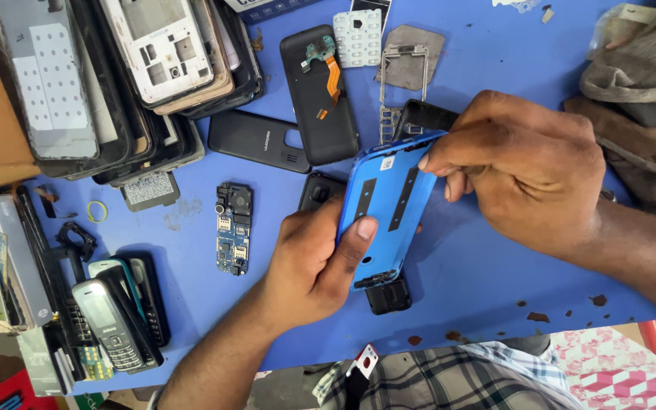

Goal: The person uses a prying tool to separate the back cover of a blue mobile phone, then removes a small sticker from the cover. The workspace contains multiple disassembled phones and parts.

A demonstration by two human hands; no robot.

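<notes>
Both my hands hold a blue phone back cover over a blue table, its inner side up with two black strips. My left hand grips its lower left edge, thumb pressed on the inside. At the cover's top right corner, my right hand pinches with its fingertips. A black phone part sticks out under the cover's lower end, and another black piece shows behind its top.
A small blue circuit board lies left of my left hand. Black back covers, a white keypad and a metal frame lie behind. Stacked phone shells fill the far left, old handsets the near left, grey cloth the right.
</notes>
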